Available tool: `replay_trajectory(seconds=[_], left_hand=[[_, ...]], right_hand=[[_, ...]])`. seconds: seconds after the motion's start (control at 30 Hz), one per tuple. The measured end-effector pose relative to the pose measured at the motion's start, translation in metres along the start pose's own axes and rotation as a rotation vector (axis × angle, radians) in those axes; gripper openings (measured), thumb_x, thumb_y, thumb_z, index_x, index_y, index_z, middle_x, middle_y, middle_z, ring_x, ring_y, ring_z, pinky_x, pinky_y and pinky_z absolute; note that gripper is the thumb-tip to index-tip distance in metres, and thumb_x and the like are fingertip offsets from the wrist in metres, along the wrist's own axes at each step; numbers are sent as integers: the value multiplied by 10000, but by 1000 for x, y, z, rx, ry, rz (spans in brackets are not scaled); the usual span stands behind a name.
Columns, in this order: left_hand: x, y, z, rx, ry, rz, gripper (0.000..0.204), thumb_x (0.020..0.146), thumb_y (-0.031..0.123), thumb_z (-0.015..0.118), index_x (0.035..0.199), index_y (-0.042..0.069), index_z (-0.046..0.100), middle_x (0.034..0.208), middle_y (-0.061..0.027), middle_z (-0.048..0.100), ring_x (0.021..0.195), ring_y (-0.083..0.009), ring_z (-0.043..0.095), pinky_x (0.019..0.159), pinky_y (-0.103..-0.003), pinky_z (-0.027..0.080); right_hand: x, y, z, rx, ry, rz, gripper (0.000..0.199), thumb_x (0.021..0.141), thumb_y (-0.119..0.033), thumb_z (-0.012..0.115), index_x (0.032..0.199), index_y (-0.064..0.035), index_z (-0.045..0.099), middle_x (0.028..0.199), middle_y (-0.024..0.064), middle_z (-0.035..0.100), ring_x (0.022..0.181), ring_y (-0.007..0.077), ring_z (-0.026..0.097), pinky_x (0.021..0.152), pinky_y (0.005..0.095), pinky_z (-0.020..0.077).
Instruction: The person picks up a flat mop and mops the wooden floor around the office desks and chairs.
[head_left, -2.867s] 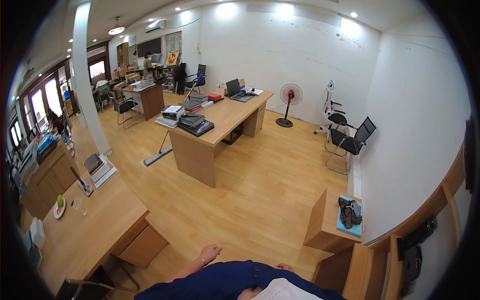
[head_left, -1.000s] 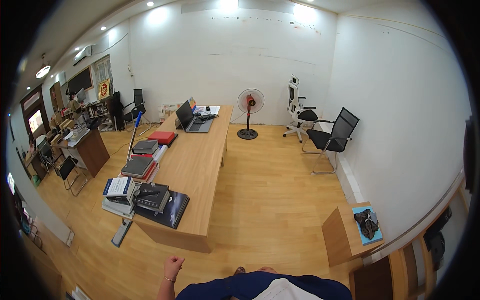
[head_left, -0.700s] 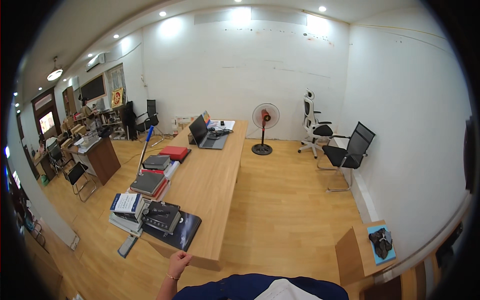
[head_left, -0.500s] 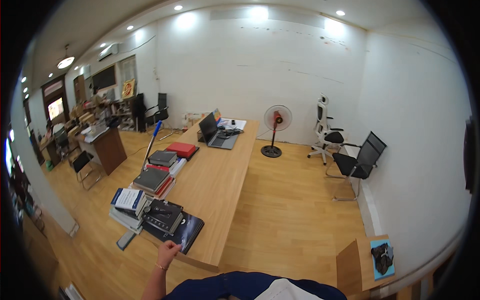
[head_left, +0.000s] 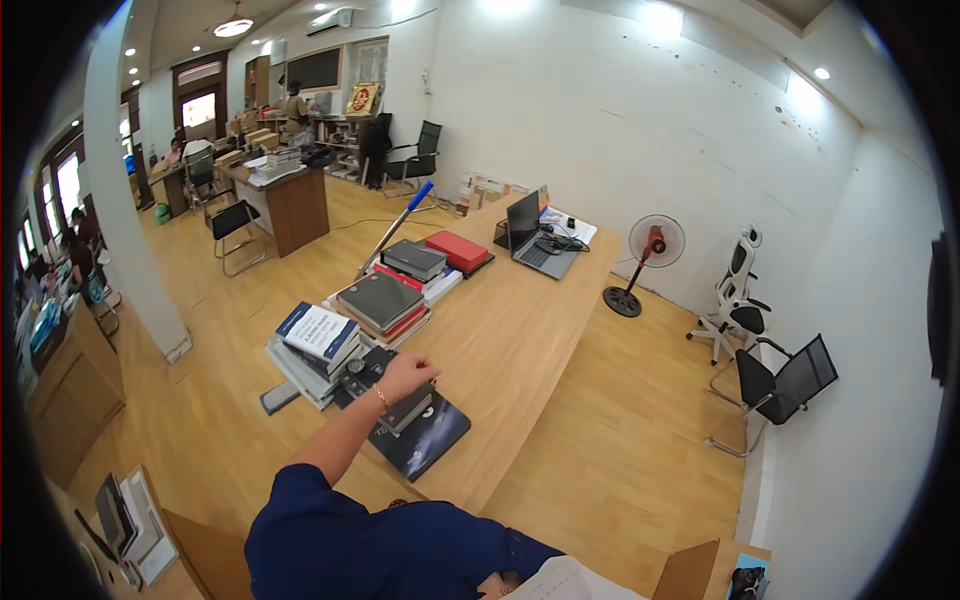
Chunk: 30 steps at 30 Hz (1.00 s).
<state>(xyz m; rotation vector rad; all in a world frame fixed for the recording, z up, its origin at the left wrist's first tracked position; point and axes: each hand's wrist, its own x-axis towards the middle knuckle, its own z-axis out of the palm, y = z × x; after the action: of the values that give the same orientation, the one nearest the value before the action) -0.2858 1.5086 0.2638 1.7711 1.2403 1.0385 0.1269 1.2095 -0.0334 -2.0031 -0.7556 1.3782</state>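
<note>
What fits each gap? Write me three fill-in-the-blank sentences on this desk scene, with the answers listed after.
1. The left hand rests on a dark ____ lying on the long wooden desk.
2. The open laptop sits at the desk's ____ end.
3. The standing fan has a ____ centre.

Missing words: book; far; red

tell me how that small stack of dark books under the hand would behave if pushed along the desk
The dark books look stiff and fairly heavy. They lie on a glossy dark sheet that overhangs the desk edge, so they may slide or tip off. The left hand rests on top, steadying them.
</note>
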Motion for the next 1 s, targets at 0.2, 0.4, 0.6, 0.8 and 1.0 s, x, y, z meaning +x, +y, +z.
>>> replay_trajectory(seconds=[0.2, 0.4, 0.6, 0.8, 1.0], left_hand=[[121, -42, -55, 70, 29, 95, 243, 744, 270, 694, 741, 30, 649, 639, -57, 617, 594, -133, 574, 567, -299, 453], [252, -46, -123, 151, 139, 189, 248, 736, 258, 667, 837, 32, 655, 770, -94, 660, 718, -188, 628, 660, -301, 485], [386, -45, -146, 530, 220, 252, 461, 739, 275, 671, 1122, 36, 579, 1079, -203, 611, 1020, -367, 572, 900, -425, 446], [497, -112, -192, 598, 406, 237, 795, 679, 295, 712, 1354, 55, 365, 1214, -232, 535, 1132, -379, 499, 955, -441, 399], [596, -171, -181, 491, 468, 153, 900, 711, 451, 699, 1398, 25, 303, 1316, -223, 469, 1190, -366, 472, 987, -413, 373]], right_hand=[[-9, -1, 9, -27, 122, 14, 293, 820, -250, 610, 987, -12, 647, 854, 111, 674, 743, 200, 633, 674, 319, 509], [-43, 13, 48, -30, 247, 94, 286, 822, -231, 608, 995, -6, 641, 852, 115, 672, 738, 199, 633, 665, 320, 510], [-89, 52, 96, 51, 433, 214, 278, 824, -212, 607, 1003, 0, 634, 850, 119, 671, 733, 197, 632, 656, 322, 510], [-160, 127, 160, 329, 626, 486, 296, 843, -221, 588, 1039, 0, 603, 830, 114, 661, 707, 207, 625, 633, 341, 509], [-229, 71, 229, 513, 691, 588, 313, 857, -242, 575, 1064, -8, 585, 830, 109, 655, 697, 210, 619, 622, 348, 508]])
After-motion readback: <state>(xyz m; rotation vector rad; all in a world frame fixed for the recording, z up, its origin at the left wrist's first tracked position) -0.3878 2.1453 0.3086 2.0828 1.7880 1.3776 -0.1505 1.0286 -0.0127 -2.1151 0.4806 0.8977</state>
